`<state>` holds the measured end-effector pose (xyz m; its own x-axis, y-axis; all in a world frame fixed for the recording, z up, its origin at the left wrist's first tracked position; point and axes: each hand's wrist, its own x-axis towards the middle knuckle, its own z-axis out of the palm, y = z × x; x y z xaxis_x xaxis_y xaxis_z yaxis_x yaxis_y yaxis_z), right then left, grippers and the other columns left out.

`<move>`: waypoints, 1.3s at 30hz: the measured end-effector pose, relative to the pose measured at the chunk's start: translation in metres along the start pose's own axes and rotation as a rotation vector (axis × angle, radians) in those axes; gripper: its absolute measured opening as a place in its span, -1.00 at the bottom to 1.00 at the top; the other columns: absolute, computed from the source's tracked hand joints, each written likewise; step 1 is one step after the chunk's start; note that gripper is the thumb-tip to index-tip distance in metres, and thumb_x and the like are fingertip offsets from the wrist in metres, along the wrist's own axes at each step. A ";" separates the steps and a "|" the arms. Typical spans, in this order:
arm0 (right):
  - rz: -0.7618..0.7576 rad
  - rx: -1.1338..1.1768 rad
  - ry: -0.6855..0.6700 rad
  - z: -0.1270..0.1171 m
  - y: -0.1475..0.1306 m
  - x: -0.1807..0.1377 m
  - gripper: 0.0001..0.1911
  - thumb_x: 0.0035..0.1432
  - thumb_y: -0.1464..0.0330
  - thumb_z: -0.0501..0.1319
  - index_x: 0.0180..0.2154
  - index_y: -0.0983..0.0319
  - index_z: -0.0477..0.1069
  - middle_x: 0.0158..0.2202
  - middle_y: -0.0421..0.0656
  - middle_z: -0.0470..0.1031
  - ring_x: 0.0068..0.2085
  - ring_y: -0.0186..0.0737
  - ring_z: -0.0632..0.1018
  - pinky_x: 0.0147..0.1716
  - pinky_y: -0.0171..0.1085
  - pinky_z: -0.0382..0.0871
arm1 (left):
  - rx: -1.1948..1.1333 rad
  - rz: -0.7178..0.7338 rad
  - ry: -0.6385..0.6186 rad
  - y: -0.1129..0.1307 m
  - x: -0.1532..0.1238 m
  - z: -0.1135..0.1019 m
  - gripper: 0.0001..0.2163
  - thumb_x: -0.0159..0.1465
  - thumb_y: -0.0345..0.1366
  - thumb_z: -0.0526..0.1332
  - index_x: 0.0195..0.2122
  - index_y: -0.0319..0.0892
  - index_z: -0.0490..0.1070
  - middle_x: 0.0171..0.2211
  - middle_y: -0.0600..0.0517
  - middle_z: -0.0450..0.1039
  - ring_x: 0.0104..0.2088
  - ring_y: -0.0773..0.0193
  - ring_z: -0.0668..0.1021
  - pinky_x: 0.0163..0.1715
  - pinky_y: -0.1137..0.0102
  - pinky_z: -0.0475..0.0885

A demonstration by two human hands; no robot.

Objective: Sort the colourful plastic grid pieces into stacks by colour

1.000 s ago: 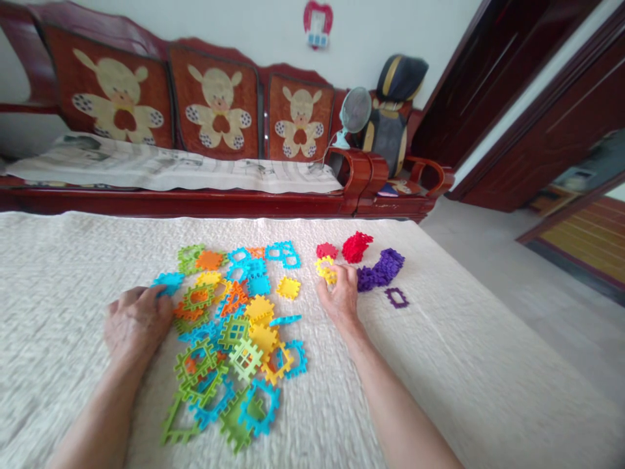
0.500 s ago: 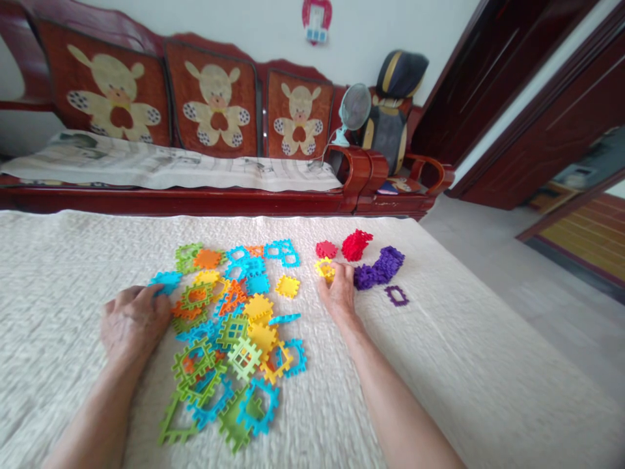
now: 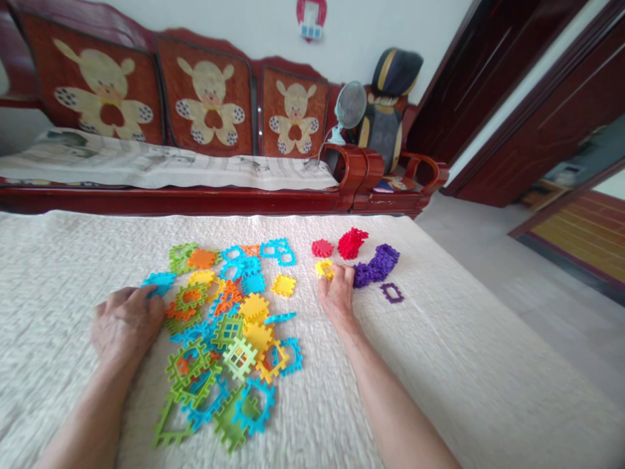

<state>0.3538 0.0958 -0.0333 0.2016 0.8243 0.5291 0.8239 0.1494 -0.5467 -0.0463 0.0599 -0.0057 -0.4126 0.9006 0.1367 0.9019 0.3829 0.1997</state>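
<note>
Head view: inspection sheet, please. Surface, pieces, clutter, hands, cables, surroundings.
Surface: pale cloth, ridged texture.
Job's things: mixed pile of toothed pieces between the hands; red pieces and purple pieces grouped separately at right.
Clutter: nothing seen.
Hands: left hand at a blue piece, contact unclear; right hand at a yellow frame, grip unclear.
Cables: thin cord beside the fan.
Surroundings: wooden sofa with patterned cushions, brown door.

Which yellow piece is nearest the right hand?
The open-centred yellow piece at the fingers of the right hand; the other yellow pieces all lie farther left, apart from that hand.
</note>
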 end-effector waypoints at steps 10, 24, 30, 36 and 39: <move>-0.081 -0.052 0.019 -0.006 -0.007 0.000 -0.71 0.13 0.39 0.20 -0.07 0.27 0.39 -0.01 0.03 0.32 0.06 0.02 0.39 0.14 -0.01 0.33 | 0.020 -0.007 0.010 0.004 0.000 -0.003 -0.46 0.34 -0.06 -0.11 0.11 -0.13 0.54 0.13 -0.17 0.46 0.09 -0.17 0.44 0.16 0.05 0.35; -0.169 -0.122 -0.065 -0.004 0.000 0.005 -0.75 0.23 0.49 0.11 -0.22 0.23 0.56 -0.20 -0.05 0.49 -0.12 -0.11 0.47 -0.03 -0.17 0.35 | 0.019 0.010 0.021 -0.003 0.002 0.003 -0.45 0.33 -0.06 -0.12 0.10 -0.14 0.54 0.12 -0.18 0.46 0.09 -0.13 0.44 0.17 0.06 0.34; -0.176 -0.130 -0.066 -0.001 0.005 0.007 -0.76 0.24 0.48 0.09 -0.26 0.23 0.56 -0.23 -0.05 0.49 -0.14 -0.10 0.47 -0.03 -0.14 0.36 | -0.010 0.009 0.040 -0.002 0.001 0.005 -0.48 0.34 -0.09 -0.10 0.08 -0.14 0.55 0.13 -0.20 0.46 0.11 -0.14 0.43 0.15 0.02 0.35; -0.198 -0.042 0.009 -0.004 -0.002 0.008 -0.78 0.19 0.43 0.14 -0.19 0.22 0.55 -0.15 -0.03 0.50 -0.06 -0.06 0.49 0.02 -0.07 0.37 | -0.025 0.035 0.081 0.004 -0.004 0.000 -0.52 0.37 -0.16 -0.09 0.06 -0.20 0.56 0.09 -0.22 0.49 0.09 -0.08 0.44 0.16 0.06 0.33; -0.263 0.055 -0.004 -0.007 -0.013 0.006 -0.78 0.22 0.42 0.11 -0.21 0.19 0.54 -0.19 -0.06 0.51 -0.09 -0.09 0.52 0.00 -0.09 0.40 | -0.039 0.057 0.084 0.006 -0.005 -0.003 -0.54 0.38 -0.19 -0.07 0.05 -0.24 0.56 0.08 -0.23 0.49 0.10 -0.05 0.44 0.17 0.07 0.30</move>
<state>0.3477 0.0948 -0.0189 -0.0183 0.7553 0.6551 0.8178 0.3883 -0.4248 -0.0387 0.0568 -0.0024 -0.3718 0.8996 0.2292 0.9192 0.3221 0.2267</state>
